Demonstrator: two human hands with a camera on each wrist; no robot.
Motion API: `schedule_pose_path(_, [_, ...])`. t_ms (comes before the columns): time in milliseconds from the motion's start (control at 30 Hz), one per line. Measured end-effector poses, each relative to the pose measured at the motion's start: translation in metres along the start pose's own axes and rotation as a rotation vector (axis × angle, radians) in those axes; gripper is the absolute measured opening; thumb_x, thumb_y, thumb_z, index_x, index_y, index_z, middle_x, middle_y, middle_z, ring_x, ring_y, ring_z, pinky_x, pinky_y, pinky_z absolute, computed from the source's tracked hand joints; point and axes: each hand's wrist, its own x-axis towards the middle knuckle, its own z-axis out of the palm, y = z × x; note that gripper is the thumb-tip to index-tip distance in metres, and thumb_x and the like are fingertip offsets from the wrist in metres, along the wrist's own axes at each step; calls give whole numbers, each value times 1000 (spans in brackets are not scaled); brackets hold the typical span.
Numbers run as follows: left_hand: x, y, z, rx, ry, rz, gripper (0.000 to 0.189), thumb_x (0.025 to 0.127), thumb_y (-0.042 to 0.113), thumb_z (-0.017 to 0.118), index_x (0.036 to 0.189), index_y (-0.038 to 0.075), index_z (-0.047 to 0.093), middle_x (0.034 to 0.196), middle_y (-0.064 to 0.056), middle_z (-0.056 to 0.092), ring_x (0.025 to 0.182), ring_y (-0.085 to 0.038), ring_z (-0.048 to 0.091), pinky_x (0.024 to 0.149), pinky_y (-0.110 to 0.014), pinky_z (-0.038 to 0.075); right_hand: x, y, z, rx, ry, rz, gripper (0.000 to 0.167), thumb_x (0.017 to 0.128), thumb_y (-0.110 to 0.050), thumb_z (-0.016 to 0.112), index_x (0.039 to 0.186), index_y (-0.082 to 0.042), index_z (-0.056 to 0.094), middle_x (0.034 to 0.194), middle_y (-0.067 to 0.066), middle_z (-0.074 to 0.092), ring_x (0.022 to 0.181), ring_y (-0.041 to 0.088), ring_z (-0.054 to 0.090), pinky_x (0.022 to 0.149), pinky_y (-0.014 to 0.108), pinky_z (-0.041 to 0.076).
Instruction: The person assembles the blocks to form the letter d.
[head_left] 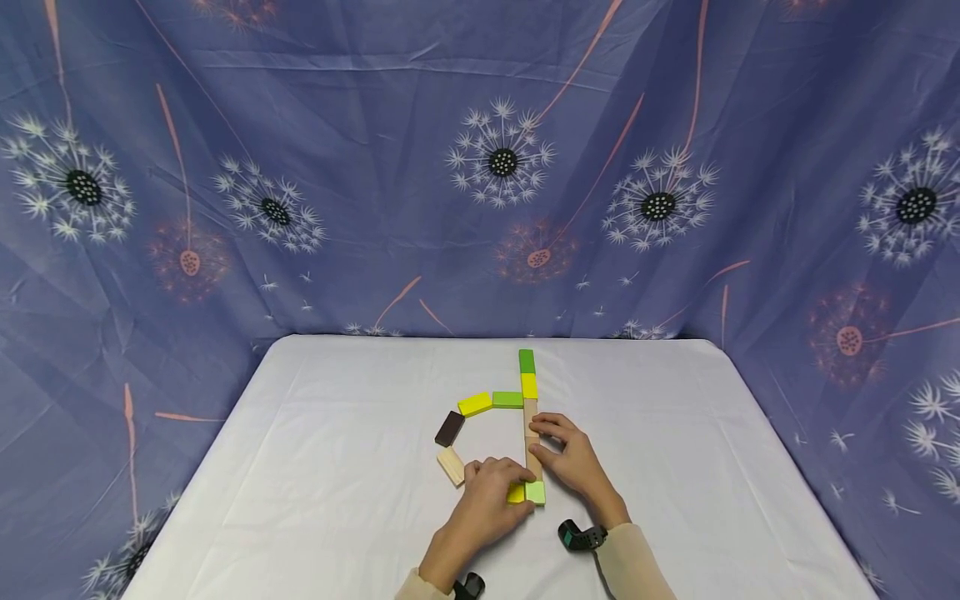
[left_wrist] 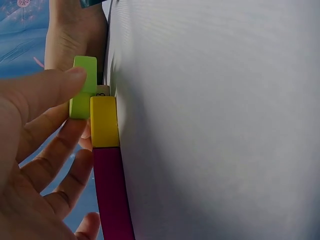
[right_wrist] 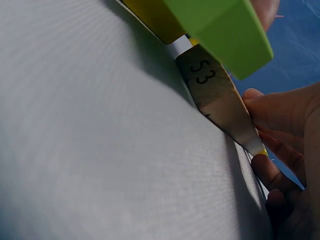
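Observation:
My left hand (head_left: 491,497) pinches a light green block (head_left: 535,493) between thumb and index finger at the near end of a straight column of blocks. A yellow block (left_wrist: 104,122) lies just beside it, partly covered by that hand in the head view. A magenta block (left_wrist: 112,192) adjoins the yellow one in the left wrist view; the hand hides it from above. My right hand (head_left: 576,458) rests its thumb and fingertips against the wood-coloured blocks (head_left: 533,467) of the column. One wooden side, marked 53 (right_wrist: 217,95), shows in the right wrist view.
The column continues away through a yellow block (head_left: 529,386) to a green block (head_left: 527,361). A curve of blocks bends left from it: green (head_left: 507,400), yellow (head_left: 476,405), dark brown (head_left: 450,428) and pale wood (head_left: 452,467). A white cloth (head_left: 337,500) covers the table; a patterned curtain (head_left: 390,167) hangs behind.

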Motion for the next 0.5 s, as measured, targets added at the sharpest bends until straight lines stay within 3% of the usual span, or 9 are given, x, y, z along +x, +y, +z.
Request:
schedule_pose_path(267, [1, 1, 2, -44, -14, -26, 28, 79, 26, 88, 106, 22, 79, 106, 10, 72, 97, -10, 59, 89, -46, 34, -1, 1, 0, -12, 8, -15, 33, 90, -18, 80, 123, -13, 76, 134, 0, 66, 133, 26, 58, 107, 53, 48])
schedule_pose_path(500, [3, 1, 4, -3, -36, -50, 28, 79, 27, 88, 106, 23, 79, 106, 10, 72, 98, -11, 59, 89, -46, 35, -1, 1, 0, -11, 9, -15, 34, 90, -18, 80, 123, -13, 76, 134, 0, 66, 132, 26, 58, 107, 53, 49])
